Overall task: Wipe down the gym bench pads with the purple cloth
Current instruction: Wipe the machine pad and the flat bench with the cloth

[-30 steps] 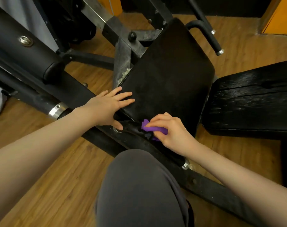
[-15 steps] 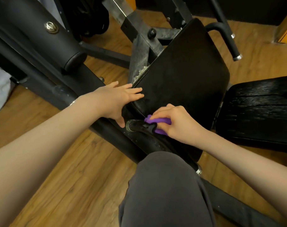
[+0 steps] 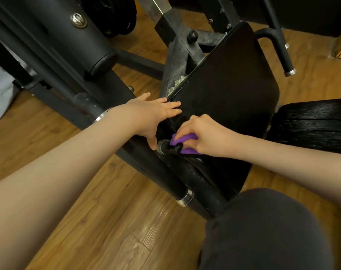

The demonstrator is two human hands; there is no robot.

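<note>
A black seat pad (image 3: 230, 90) of a gym machine fills the middle of the view. My left hand (image 3: 152, 115) rests flat on the pad's near left corner, fingers straight. My right hand (image 3: 202, 135) grips the bunched purple cloth (image 3: 182, 144) and presses it against a black handle bar (image 3: 165, 148) at the pad's lower left edge. A second black pad (image 3: 313, 123) lies to the right.
A thick black roller pad (image 3: 88, 34) and the steel frame (image 3: 177, 53) stand at the upper left. A curved black handle (image 3: 282, 49) sticks out at the upper right. My knee (image 3: 263, 230) in grey fabric is at the lower right, over a wooden floor (image 3: 107, 211).
My right hand has slid the cloth left along the handle bar toward its end. The left hand stayed on the pad's corner. The view shifted left.
</note>
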